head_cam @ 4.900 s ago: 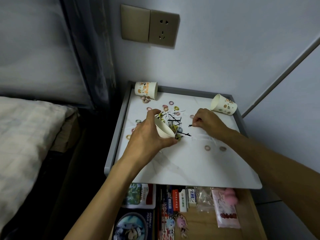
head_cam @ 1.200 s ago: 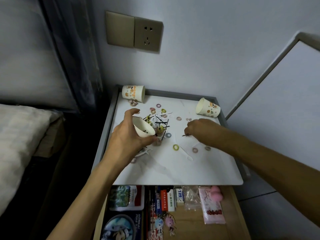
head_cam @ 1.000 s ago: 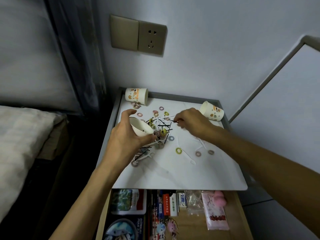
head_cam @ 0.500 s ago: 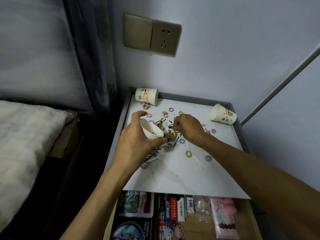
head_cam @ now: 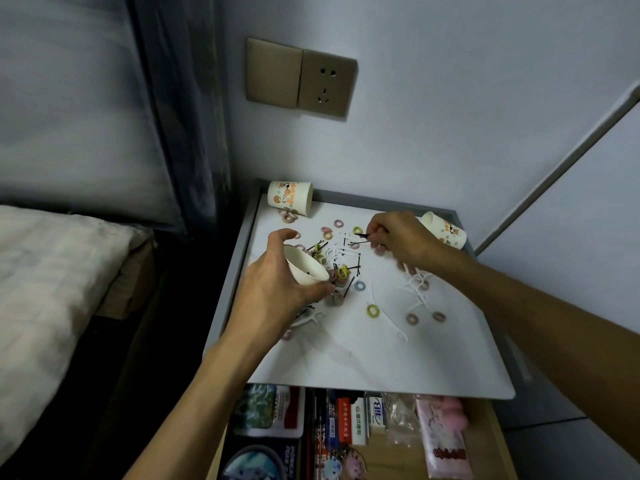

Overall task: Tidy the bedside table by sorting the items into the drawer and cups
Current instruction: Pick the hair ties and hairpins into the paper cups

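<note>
My left hand (head_cam: 277, 289) grips a white paper cup (head_cam: 304, 266), tilted with its mouth toward the pile; a black pin shows inside. My right hand (head_cam: 398, 240) pinches black hairpins (head_cam: 362, 234) just above the white bedside table top (head_cam: 363, 358). A mixed pile (head_cam: 341, 268) of black hairpins, small coloured hair rings and white floss picks lies between my hands. More floss picks (head_cam: 415, 285) and rings (head_cam: 373, 310) are scattered to the right. Two printed paper cups lie on their sides: one at the back left (head_cam: 290, 198), one at the back right (head_cam: 445, 230), partly behind my right hand.
The drawer (head_cam: 363, 438) below the top stands open, filled with small boxes, packets and keychains. A bed (head_cam: 45, 289) lies to the left across a dark gap. The wall with a socket plate (head_cam: 301, 77) stands close behind the table, and a grey raised rim (head_cam: 242, 258) runs along the left side.
My right hand has moved from the middle of the pile toward the back right and now pinches hairpins there. My left hand keeps the cup in about the same place.
</note>
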Available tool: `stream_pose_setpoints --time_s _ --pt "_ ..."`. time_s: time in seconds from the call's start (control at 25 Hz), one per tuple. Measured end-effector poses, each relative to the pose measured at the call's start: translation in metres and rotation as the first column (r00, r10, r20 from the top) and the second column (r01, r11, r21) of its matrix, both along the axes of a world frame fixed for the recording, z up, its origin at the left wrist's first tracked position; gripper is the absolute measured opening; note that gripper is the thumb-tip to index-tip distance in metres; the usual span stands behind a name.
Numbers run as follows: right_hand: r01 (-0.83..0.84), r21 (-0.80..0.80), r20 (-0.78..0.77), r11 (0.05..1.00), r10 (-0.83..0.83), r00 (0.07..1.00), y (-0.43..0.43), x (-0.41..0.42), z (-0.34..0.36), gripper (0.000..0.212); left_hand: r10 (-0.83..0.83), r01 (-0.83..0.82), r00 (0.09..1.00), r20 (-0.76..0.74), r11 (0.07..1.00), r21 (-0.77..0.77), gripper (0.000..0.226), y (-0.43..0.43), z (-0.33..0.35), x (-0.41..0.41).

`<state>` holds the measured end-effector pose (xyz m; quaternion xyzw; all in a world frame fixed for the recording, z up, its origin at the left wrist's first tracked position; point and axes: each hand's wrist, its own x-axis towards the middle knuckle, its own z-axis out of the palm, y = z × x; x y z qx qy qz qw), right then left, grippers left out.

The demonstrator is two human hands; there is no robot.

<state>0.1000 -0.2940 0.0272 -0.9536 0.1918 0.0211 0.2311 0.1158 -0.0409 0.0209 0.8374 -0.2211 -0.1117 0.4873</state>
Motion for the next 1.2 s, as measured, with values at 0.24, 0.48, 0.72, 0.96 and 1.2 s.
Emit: stream_pose_setpoints --time_s 0.24,0.48,0.72,0.96,1.2 --pt "-0.260 0.240 0.139 0.935 0.232 0.963 0.035 -0.006 0.037 0.014 -0.023 0.022 1.000 0.015 0.999 0.046 0.089 -0.004 -0.001 0.000" --pt "-0.481 0.225 0.036 0.847 0.487 0.873 0.078 -0.006 0.053 0.014 -0.043 0.042 0.999 0.012 0.999 0.032 0.091 -0.006 -0.002 -0.002" --pt "0.069 0.134 0.091 0.989 -0.081 0.993 0.020 0.003 0.012 0.010 0.027 -0.027 0.999 0.040 0.999 -0.018 0.089 -0.001 0.001 0.000" --pt "0.242 -0.019 -0.119 0.970 -0.243 0.963 0.012 0.009 -0.053 0.040 0.051 -0.050 0.999 0.018 0.998 -0.030 0.094 0.003 0.002 0.004" --pt "0.326 0.055 -0.023 0.944 -0.325 0.945 0.005 0.007 -0.063 0.019 0.041 -0.041 0.999 0.017 0.999 -0.015 0.092 0.002 0.001 0.004"
